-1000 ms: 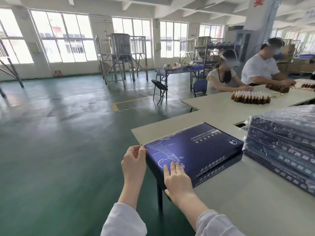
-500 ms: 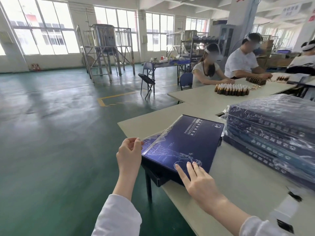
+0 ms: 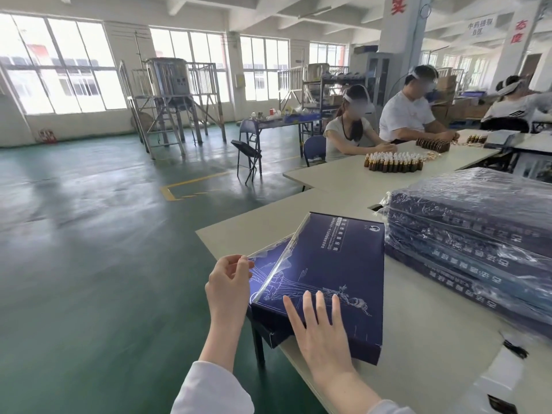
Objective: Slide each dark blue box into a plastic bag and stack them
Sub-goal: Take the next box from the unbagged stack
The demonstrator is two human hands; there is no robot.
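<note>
Box (image 3: pixel 334 264) lies flat at the near-left corner of the table (image 3: pixel 424 324), w/ its own near-left corner hanging off the table's left edge. Its long axis runs away from you toward the far edge, angled a bit right. So it's just ahead of both hands. Your right hand is on it; your left hand is off its left long side, by the overhanging corner.

Right hand (image 3: pixel 322 333): open, palm down, fingers straight & spread, pressing the lid at the near short end. It's pinning, not gripping.

Left hand (image 3: pixel 230 282): thumb & fingertips pinch the edge of the clear bag (image 3: pixel 277 258), held up just beside the box's left side. The forearm comes up from below the table's edge.

The bag covers only the near-left part of the lid. Its raised edge cuts diagonally across the top, from the far-left corner down to approx. your right fingertips. The rest of the lid is bare. Can't tell if any film is under the box.

The key relation, IMO: the bag is on the left & most of the box lies right of it. Either the film goes rightward over the lid, or the box gets pushed left into it. Your right hand sits in the film's path, so it'll prob. have to lift.

Stack of bagged boxes (image 3: pixel 478 234) sits toward the table's right, w/ bare table btwn it & the box.
</note>
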